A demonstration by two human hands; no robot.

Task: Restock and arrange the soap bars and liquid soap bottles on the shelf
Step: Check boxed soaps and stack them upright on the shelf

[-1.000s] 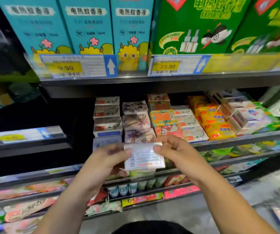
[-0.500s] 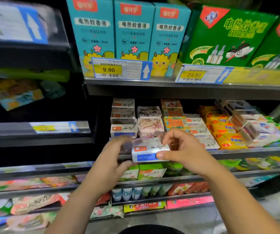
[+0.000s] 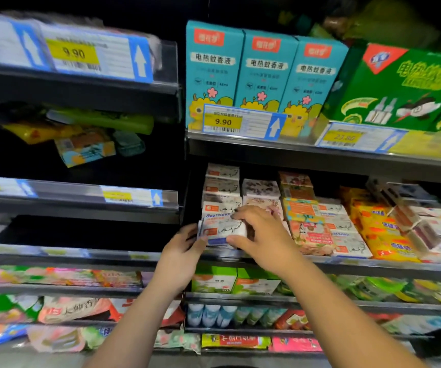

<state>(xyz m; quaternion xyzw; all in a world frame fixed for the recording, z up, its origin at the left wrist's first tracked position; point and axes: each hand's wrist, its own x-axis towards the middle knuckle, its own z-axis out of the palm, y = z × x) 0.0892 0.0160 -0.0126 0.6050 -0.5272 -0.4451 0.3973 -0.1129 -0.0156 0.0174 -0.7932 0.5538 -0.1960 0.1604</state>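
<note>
Goat Soap box (image 3: 223,229) held btwn both hands at front of shelf (image 3: 373,266), printed face twd camera. Left hand (image 3: 185,251) grips its left end. Right hand (image 3: 262,235) pinches the right end, thumb low, fingers curled over top. Stack of like boxes (image 3: 222,187) just behind hands. Floral soap boxes (image 3: 311,235) just right of right hand, yellow packs (image 3: 381,229) further right. Green boxes (image 3: 214,282) below hands.

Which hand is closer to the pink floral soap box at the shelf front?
Right. The right hand is just left of the pink floral soap box; the left hand lies farther left.
</note>
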